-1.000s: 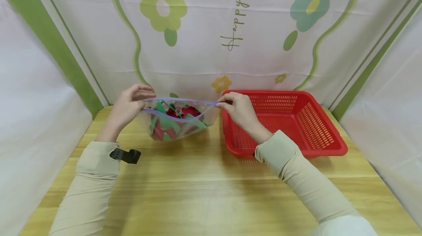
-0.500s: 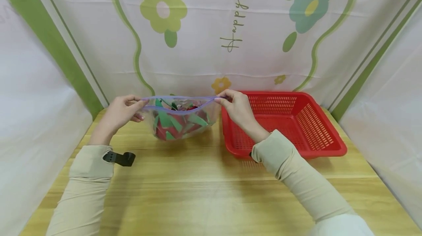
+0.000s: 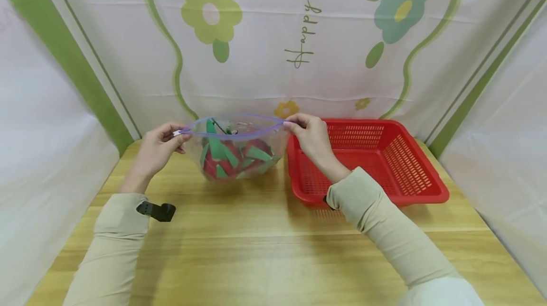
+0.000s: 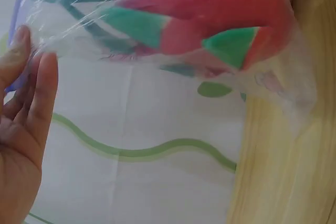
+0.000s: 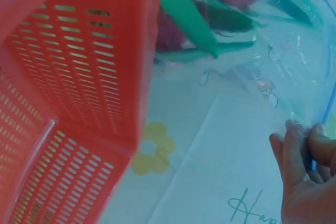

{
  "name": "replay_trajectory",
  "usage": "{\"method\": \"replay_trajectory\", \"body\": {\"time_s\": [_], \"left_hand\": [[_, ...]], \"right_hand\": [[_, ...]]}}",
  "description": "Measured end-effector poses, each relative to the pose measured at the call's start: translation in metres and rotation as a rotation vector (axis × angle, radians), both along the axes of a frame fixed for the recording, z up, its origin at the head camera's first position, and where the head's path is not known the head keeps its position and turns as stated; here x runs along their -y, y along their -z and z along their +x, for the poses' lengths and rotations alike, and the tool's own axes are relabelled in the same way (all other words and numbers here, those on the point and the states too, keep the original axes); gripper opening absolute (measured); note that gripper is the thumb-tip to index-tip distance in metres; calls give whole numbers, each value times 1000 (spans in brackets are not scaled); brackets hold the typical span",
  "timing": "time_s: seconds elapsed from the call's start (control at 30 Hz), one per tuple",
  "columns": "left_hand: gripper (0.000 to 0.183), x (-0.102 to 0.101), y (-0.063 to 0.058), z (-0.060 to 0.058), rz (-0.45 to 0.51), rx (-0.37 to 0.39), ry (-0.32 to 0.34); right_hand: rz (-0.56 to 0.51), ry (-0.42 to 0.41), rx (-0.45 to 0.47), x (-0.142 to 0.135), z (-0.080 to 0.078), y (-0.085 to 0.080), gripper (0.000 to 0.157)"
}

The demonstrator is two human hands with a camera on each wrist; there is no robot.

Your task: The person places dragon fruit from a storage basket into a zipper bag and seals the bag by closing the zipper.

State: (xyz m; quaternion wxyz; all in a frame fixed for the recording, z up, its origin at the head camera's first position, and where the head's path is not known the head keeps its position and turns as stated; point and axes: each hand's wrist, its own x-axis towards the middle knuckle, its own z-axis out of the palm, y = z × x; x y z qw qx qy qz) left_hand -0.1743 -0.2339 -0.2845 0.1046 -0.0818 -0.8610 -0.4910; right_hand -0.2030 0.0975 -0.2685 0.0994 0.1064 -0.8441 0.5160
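Bag (image 3: 279, 143), clear, purple rim (image 3: 239, 135) parted, left grip (image 3: 155, 151) pinching one end; right grip (image 3: 314, 140) pinching the other

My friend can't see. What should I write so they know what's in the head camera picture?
A person's left hand and right hand hold open a purple-edged clear bag with red and green things inside. A red basket sits to its right on a wooden table, with a flowery cloth behind.

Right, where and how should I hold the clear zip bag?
Pinch the zip bag by both ends of its purple zip strip, one hand from each side, I'd say: its mouth gapes between them and the bulging red-and-green contents sit lower. The left hand and right hand grip there.
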Motion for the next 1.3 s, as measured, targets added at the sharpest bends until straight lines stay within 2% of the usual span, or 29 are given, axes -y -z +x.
{"method": "replay_trajectory", "body": {"time_s": [0.07, 0.13, 0.2, 0.3, 0.43, 0.53, 0.6, 0.7, 0.8, 0.97, 1.13, 1.3], "left_hand": [[17, -2, 1, -1, 32, -42, -70], [10, -6, 0, -2, 102, -64, -123], [6, -10, -2, -3, 187, -73, -147], [5, -17, -7, -3, 419, -63, -76], [9, -27, -10, -1, 697, -55, 68], [13, -33, -10, -1, 780, -74, 124], [14, -37, -10, -2, 803, -88, 126], [14, -42, -8, -3, 789, -105, 67], [14, -47, -5, -5, 717, -117, -4], [15, -54, 1, -8, 660, -127, -51], [12, -61, 4, -10, 709, -169, -85], [11, -72, 4, -9, 724, -186, -114]], "right_hand": [[-22, -2, -21, 1, 1, -3, 17], [-39, -5, -42, 1, 3, -7, 17], [-53, -14, -54, 2, 4, -10, 17], [-57, -23, -47, 2, 6, -14, 18], [-55, -77, 25, 1, 7, -16, 20], [-105, -126, 112, 0, 5, -16, 18], [-155, -138, 163, -1, 4, -15, 16], [-216, -124, 198, 0, 1, -13, 13], [-247, -102, 217, 0, -3, -9, 12], [-278, -64, 264, 0, -10, -2, 13], [-259, -7, 264, -1, -15, 3, 17], [-151, 50, 227, -5, -16, 5, 29]]}}
